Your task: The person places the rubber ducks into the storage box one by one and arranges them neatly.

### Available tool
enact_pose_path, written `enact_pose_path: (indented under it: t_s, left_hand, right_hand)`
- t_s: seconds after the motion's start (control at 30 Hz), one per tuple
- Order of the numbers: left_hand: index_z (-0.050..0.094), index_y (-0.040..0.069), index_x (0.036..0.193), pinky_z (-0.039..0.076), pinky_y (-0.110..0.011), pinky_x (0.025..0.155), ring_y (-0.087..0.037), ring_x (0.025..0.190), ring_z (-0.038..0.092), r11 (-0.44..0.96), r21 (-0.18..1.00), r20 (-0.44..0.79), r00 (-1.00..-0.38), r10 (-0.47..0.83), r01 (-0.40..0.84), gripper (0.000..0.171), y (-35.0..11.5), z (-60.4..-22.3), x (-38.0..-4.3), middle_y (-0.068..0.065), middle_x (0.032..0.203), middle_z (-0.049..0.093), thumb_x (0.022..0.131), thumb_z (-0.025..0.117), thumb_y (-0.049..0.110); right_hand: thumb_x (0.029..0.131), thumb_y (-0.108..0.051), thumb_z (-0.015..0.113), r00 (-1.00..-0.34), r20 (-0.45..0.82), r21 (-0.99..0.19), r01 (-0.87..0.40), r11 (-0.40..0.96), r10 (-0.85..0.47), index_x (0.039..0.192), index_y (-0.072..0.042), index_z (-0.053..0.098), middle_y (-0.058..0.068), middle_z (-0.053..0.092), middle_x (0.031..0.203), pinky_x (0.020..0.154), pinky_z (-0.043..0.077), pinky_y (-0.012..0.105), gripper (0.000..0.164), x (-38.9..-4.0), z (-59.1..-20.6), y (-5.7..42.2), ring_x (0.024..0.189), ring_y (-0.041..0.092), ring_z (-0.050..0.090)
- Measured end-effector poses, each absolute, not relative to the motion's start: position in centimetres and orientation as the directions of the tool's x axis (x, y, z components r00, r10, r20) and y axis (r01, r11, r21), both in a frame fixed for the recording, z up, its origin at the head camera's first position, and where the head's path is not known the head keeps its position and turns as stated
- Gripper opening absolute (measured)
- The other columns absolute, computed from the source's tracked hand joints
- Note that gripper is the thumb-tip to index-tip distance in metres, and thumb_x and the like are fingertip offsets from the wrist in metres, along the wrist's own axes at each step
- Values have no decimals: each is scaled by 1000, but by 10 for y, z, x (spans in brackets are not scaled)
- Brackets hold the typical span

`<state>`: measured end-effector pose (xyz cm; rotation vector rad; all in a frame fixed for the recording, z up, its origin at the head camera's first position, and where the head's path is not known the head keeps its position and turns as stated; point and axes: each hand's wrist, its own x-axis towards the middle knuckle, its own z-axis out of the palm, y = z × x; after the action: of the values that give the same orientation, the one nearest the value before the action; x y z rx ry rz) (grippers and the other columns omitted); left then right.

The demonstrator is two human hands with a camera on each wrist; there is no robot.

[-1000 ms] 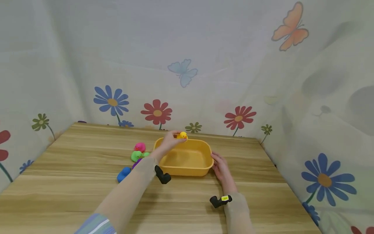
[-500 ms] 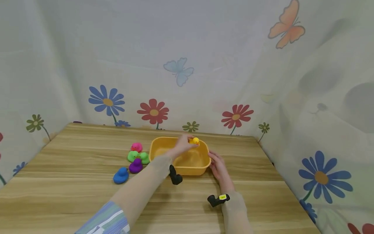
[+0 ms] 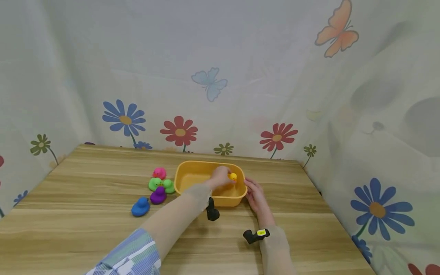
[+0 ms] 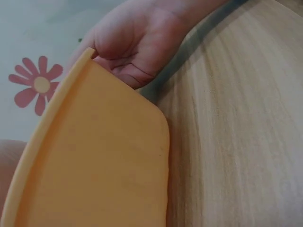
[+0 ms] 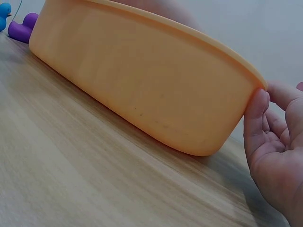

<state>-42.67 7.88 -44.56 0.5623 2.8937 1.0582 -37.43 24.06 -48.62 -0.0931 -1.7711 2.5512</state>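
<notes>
The basin (image 5: pixel 142 75) looks smooth, matt plastic, the ducks (image 3: pixel 158 195) smooth rubber, the tabletop (image 3: pixel 309 236) grained wood.

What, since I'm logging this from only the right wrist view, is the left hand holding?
Observer: In the head view, the left hand holds a yellow duck down inside the tub.
Operator: Near which end? The wall blocks my view.
Observer: The right end, the one the right hand grips.
Operator: I see a purple duck and a blue duck outside. Any others?
Observer: Yes, a pink duck and two green ducks on the table, left of the tub.
</notes>
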Motion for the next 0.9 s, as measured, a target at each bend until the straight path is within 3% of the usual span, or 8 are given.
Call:
enact_pose_path:
  t_s: [0.13, 0.33, 0.6, 0.77, 0.9]
  left_hand:
    - [73, 1, 99, 49, -33, 86, -21, 87, 60, 748, 563, 111, -929, 353, 351, 29, 77, -448, -424, -8, 95, 71, 78, 82, 18]
    - [72, -1, 102, 47, -33, 85, -22, 86, 57, 756, 544, 113, -925, 363, 363, 30, 75, -449, -419, -10, 95, 70, 79, 82, 16]
    - [68, -1, 119, 47, -36, 101, -28, 113, 61, 730, 585, 83, -921, 380, 354, 46, 71, -444, -418, -14, 120, 68, 77, 82, 11]
    - [66, 1, 122, 45, -36, 104, -28, 120, 57, 731, 584, 48, -914, 402, 352, 52, 61, -427, -414, -13, 128, 64, 75, 83, 10]
    - [63, 3, 127, 46, -38, 104, -29, 122, 56, 729, 596, 16, -913, 408, 337, 52, 46, -409, -406, -14, 133, 61, 79, 81, 14]
  right_hand:
    - [100, -8, 51, -998, -37, -937, 14, -350, 59, 134, 11, 43, -5, 67, 89, 62, 49, 13, 40, -374, -488, 238, 70, 1, 62]
    - [98, -6, 52, -997, -47, -928, 18, -372, 68, 131, 9, 47, -3, 67, 88, 61, 50, 14, 36, -371, -488, 235, 69, 3, 63]
    - [98, -5, 51, -998, -36, -924, 12, -382, 58, 123, 4, 52, -5, 68, 87, 64, 51, 16, 27, -370, -487, 235, 73, 3, 64]
    - [99, -6, 52, -997, -31, -928, 3, -374, 69, 122, 4, 53, -5, 68, 87, 63, 50, 15, 26, -371, -487, 238, 71, 3, 63]
    - [99, -6, 51, -997, -24, -932, -5, -363, 76, 127, 6, 51, -4, 69, 86, 60, 48, 15, 30, -372, -487, 239, 68, 3, 62]
